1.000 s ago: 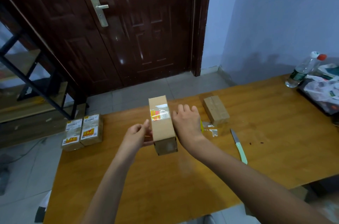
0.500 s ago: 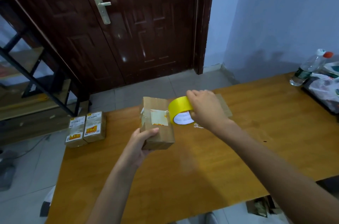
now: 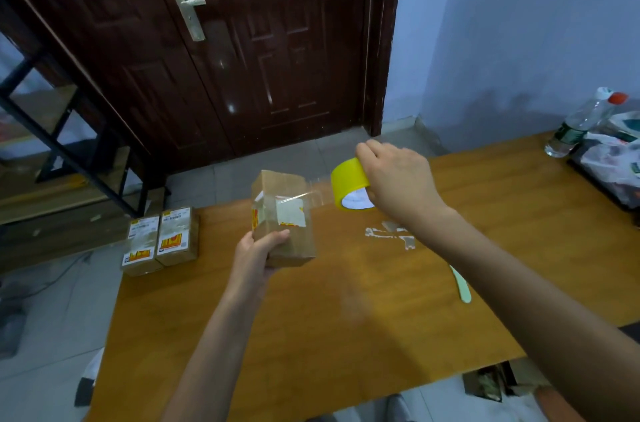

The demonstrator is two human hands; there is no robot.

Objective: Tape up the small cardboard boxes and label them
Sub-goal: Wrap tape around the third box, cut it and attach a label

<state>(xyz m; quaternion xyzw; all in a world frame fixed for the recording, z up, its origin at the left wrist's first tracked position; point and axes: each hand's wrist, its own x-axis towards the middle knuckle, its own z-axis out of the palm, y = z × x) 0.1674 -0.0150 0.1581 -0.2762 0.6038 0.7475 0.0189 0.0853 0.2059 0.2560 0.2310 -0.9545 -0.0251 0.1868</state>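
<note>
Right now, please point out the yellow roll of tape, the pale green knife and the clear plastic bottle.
Yellow roll of tape (image 3: 348,177): head view, outer yellow band.
Pale green knife (image 3: 462,286): head view, handle.
Clear plastic bottle (image 3: 576,125): head view, body.

Dim indoor light, soft shadows, wide-angle bend

We see a dim room with a cool cast on the wall at upper right and small glare spots on the glossy door at top center. The table carries a pale sheen near the middle of the frame. Straight lines bow toward the edges, and the forearms at the bottom look stretched and slightly soft.
</note>
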